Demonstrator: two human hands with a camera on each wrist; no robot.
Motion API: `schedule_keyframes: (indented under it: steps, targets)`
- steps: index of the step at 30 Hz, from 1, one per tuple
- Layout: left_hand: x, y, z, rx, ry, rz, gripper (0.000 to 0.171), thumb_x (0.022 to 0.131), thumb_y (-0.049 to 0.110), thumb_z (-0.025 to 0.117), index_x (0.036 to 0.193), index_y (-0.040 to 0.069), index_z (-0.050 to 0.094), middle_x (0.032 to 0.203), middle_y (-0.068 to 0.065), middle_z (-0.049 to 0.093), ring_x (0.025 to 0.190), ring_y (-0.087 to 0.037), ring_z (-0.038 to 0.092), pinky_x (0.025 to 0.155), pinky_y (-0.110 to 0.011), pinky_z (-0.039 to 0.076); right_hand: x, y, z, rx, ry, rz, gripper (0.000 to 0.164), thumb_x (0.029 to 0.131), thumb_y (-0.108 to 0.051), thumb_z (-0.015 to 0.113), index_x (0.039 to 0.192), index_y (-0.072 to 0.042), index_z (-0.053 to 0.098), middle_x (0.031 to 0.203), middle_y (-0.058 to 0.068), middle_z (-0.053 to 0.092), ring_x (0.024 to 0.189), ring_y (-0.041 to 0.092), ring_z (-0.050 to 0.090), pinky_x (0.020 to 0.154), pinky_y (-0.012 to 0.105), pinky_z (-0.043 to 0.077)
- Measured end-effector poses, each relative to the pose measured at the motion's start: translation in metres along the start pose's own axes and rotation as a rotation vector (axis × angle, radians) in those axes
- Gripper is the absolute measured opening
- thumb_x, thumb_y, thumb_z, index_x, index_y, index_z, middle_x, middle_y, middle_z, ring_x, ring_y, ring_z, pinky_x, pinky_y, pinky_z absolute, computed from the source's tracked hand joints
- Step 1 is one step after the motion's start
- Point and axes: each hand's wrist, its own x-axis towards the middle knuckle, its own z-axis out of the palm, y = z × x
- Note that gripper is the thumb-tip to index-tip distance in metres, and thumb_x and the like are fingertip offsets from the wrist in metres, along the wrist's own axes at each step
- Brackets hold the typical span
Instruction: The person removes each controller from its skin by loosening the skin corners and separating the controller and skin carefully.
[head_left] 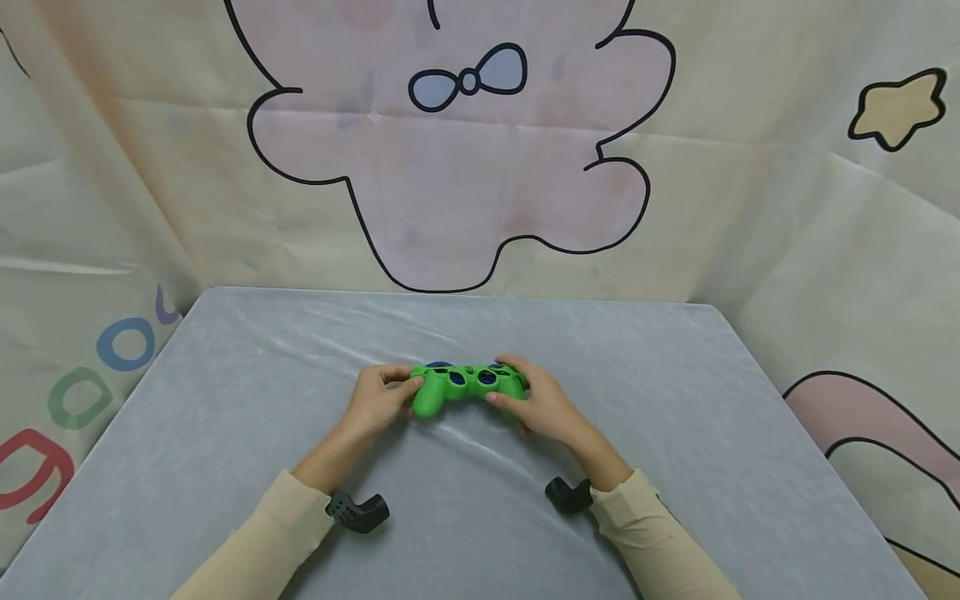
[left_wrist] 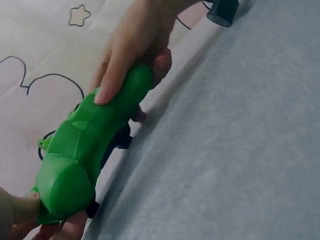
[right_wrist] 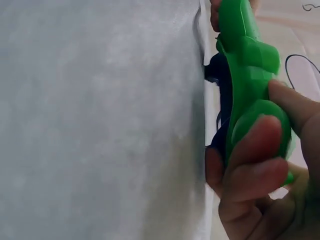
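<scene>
A green game controller [head_left: 430, 398] with dark blue buttons and sticks is held between both hands over the middle of the table. My left hand [head_left: 378, 396] grips its left end, with the thumb on the front. The right end is gripped by my right hand [head_left: 546, 407], thumb toward the near side. In the left wrist view the green outer side of the controller [left_wrist: 75, 135] spans from one hand to the other. In the right wrist view, curled fingers [right_wrist: 257, 137] wrap round one rounded grip; blue parts show along the controller's edge.
A grey cloth covers the table [head_left: 465, 533]. Black devices sit on both wrists, one at the left cuff [head_left: 358, 510] and one at the right cuff [head_left: 567, 496]. Behind the table hangs a cream curtain [head_left: 187, 150] with cartoon drawings; similar cloth stands at both sides.
</scene>
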Motion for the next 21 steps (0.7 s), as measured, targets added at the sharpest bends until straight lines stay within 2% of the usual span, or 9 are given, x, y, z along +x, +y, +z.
schedule_keyframes:
  steps: [4, 6, 11, 15, 21]
  targets:
    - [0.0, -0.001, 0.003, 0.035, 0.063, 0.029, 0.02, 0.1, 0.005, 0.061, 0.111, -0.009, 0.069, 0.126, -0.026, 0.06, 0.066, -0.003, 0.061, 0.058, -0.02, 0.053, 0.001, 0.003, 0.0, -0.081, -0.028, -0.023, 0.064, 0.093, -0.035, 0.073, 0.149, -0.016, 0.048, 0.123, 0.019, 0.062, 0.07, 0.017, 0.058, 0.062, 0.03, 0.05]
    - [0.0, 0.0, 0.004, 0.031, 0.085, 0.039, 0.018, 0.101, 0.004, 0.059, 0.11, -0.008, 0.069, 0.122, -0.025, 0.061, 0.066, -0.003, 0.061, 0.058, -0.02, 0.052, 0.001, 0.005, 0.0, -0.122, -0.044, -0.034, 0.066, 0.094, -0.038, 0.072, 0.151, -0.018, 0.045, 0.13, 0.016, 0.061, 0.083, 0.019, 0.058, 0.069, 0.03, 0.048]
    - [-0.003, 0.003, 0.005, 0.018, 0.086, 0.049, 0.021, 0.103, 0.005, 0.056, 0.114, -0.006, 0.069, 0.105, -0.019, 0.065, 0.072, -0.007, 0.062, 0.06, -0.021, 0.053, 0.0, 0.01, 0.0, -0.139, -0.101, -0.074, 0.07, 0.096, -0.042, 0.068, 0.156, -0.02, 0.04, 0.142, 0.014, 0.056, 0.105, 0.023, 0.058, 0.086, 0.036, 0.047]
    - [-0.002, 0.002, 0.004, -0.008, 0.004, 0.016, 0.025, 0.105, 0.008, 0.052, 0.119, -0.006, 0.067, 0.103, -0.013, 0.063, 0.08, -0.011, 0.059, 0.063, -0.021, 0.053, -0.001, 0.013, -0.005, -0.103, -0.122, -0.111, 0.064, 0.097, -0.039, 0.067, 0.153, -0.016, 0.044, 0.14, 0.012, 0.058, 0.111, 0.022, 0.055, 0.093, 0.039, 0.044]
    - [0.0, -0.003, -0.002, -0.07, -0.21, -0.035, 0.023, 0.108, 0.008, 0.043, 0.115, -0.005, 0.06, 0.104, -0.006, 0.057, 0.088, -0.014, 0.057, 0.07, -0.024, 0.057, -0.001, 0.012, -0.011, -0.146, -0.139, -0.083, 0.064, 0.096, -0.044, 0.067, 0.151, -0.021, 0.047, 0.135, 0.009, 0.061, 0.102, 0.02, 0.054, 0.087, 0.036, 0.044]
